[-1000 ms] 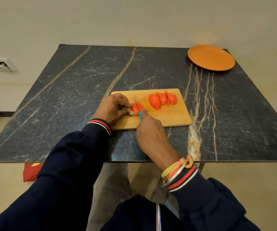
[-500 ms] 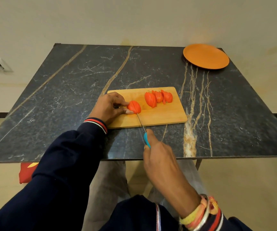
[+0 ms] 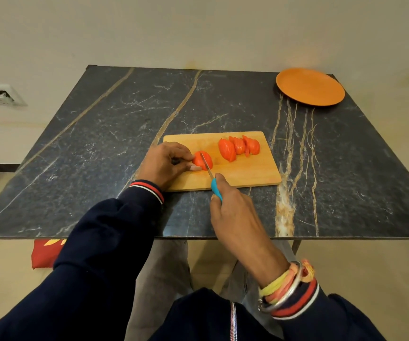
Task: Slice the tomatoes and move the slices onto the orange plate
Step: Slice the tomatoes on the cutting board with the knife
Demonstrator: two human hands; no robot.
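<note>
On the cutting board point(image 3: 247, 174) near the table's point(image 3: 100, 168) front edge, the left hand point(image 3: 164, 163) pinches a tomato half point(image 3: 204, 158), likely soft and slippery. The right hand point(image 3: 233, 210) grips the knife point(image 3: 216, 189) across it. The cut slices point(image 3: 237, 147) probably want gentle lifting by their skin edges.

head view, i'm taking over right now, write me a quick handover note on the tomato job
Left hand holds a tomato piece steady at the left end of the wooden cutting board.
Right hand grips the blue-handled knife, its blade across that piece.
Done: a row of tomato slices lies at the board's right end.
Left: finish slicing this piece, then move all slices to the orange plate, which sits at the far right corner of the table with no slices on it.
</note>
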